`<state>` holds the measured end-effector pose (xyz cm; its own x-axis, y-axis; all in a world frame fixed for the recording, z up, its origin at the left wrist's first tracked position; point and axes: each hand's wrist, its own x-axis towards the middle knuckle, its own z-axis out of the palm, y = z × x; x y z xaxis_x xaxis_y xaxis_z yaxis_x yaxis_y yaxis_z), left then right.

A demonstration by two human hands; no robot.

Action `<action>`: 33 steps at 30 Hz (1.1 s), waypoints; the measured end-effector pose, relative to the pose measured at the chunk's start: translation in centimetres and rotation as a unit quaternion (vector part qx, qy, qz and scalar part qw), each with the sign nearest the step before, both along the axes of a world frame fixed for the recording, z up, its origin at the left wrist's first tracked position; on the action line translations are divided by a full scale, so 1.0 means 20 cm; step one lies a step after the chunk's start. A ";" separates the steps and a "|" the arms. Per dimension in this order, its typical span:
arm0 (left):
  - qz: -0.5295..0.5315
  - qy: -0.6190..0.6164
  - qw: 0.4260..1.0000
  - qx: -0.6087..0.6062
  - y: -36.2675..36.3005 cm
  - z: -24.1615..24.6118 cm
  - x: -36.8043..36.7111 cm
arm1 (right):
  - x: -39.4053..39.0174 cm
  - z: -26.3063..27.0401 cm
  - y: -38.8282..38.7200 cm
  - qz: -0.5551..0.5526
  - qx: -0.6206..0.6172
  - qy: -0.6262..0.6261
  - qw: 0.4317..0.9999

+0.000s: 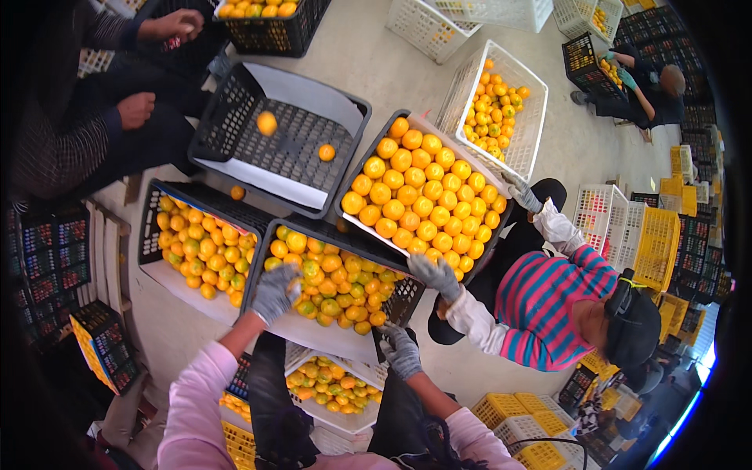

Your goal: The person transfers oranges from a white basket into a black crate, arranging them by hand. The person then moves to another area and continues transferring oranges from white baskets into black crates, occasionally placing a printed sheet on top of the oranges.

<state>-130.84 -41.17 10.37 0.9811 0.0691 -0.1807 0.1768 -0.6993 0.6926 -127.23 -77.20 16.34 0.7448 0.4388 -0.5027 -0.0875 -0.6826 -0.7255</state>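
A black plastic crate [405, 299] with a pale liner [326, 338] stands tilted before me, partly filled with orange and greenish mandarins [332, 276]. My left hand [276, 292], in a grey glove, is over the fruit at the crate's left side, its fingers curled; whether a mandarin is in them is hidden. My right hand [401, 351], also gloved, is at the crate's front right corner beside the lowest mandarins. Its grip cannot be made out. Below, between my knees, a white crate [346, 424] holds more mandarins.
A co-worker's gloved hands [435, 276] touch a crate of neatly layered mandarins [423, 200]. Beyond my crate, a black crate [229, 126] has one mandarin [326, 153] on its base and a blurred one [267, 123] above. Another mandarin-filled crate [144, 241] adjoins mine; a seated person's hand [136, 110] is upper left.
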 end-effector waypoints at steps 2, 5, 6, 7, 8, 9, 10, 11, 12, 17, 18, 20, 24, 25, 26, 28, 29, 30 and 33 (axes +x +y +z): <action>-0.038 0.041 0.998 0.020 -0.13 0.10 -0.12 | -0.01 0.02 -0.07 -0.029 -0.019 0.024 0.999; -0.093 0.088 0.991 0.033 -0.24 0.23 -0.25 | -0.02 0.04 -0.17 -0.087 -0.019 0.081 0.993; -0.063 0.153 0.986 -0.012 -0.26 0.27 -0.28 | -0.03 0.03 -0.21 -0.099 0.011 0.084 0.991; -0.031 0.207 0.975 -0.067 -0.28 0.30 -0.30 | -0.03 0.03 -0.25 -0.120 0.029 0.114 0.986; -0.030 0.240 0.968 -0.072 -0.29 0.33 -0.32 | -0.04 0.01 -0.29 -0.118 0.010 0.114 0.986; -0.032 0.257 0.962 -0.085 -0.30 0.35 -0.34 | -0.06 0.00 -0.33 -0.123 -0.008 0.121 0.985; -0.049 0.273 0.958 -0.077 -0.29 0.37 -0.35 | -0.08 -0.02 -0.37 -0.128 -0.028 0.129 0.983; -0.068 0.290 0.953 -0.061 -0.29 0.39 -0.36 | -0.10 -0.03 -0.41 -0.133 -0.041 0.135 0.981; -0.086 0.315 0.944 -0.046 -0.28 0.41 -0.38 | -0.13 -0.05 -0.44 -0.148 -0.032 0.152 0.977; -0.129 0.316 0.940 -0.008 -0.17 0.51 -0.45 | -0.29 -0.08 -0.55 -0.144 -0.042 0.151 0.977; -0.147 0.315 0.937 -0.011 -0.13 0.53 -0.45 | -0.33 -0.07 -0.56 -0.147 -0.024 0.153 0.977; -0.153 0.273 0.946 0.087 -0.10 0.60 -0.48 | -0.39 -0.05 -0.59 -0.135 -0.044 0.181 0.973; -0.034 0.401 0.911 0.093 -0.12 0.77 -0.46 | -0.47 -0.05 -0.67 -0.189 0.020 0.205 0.960; -0.030 0.369 0.923 0.106 -0.14 0.80 -0.45 | -0.48 -0.06 -0.70 -0.200 0.032 0.202 0.958; -0.039 0.359 0.930 0.072 -0.17 0.83 -0.42 | -0.47 -0.08 -0.75 -0.210 0.036 0.204 0.956; -0.048 0.344 0.937 0.035 -0.24 0.89 -0.37 | -0.46 -0.13 -0.84 -0.227 0.052 0.202 0.951; -0.048 0.349 0.936 0.025 -0.28 0.92 -0.35 | -0.44 -0.16 -0.90 -0.241 0.054 0.218 0.944; -0.041 0.373 0.926 0.036 -0.32 0.94 -0.33 | -0.41 -0.18 -0.96 -0.252 0.058 0.225 0.939; 0.035 0.388 0.921 0.016 -0.41 1.03 -0.36 | -0.28 -0.24 -1.16 -0.247 0.046 0.183 0.950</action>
<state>-138.07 -49.42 30.88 0.5500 0.1436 -0.8227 0.6550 -0.6854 0.3182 -132.80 -100.32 11.60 0.6544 0.1359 -0.7438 -0.6386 -0.4275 -0.6399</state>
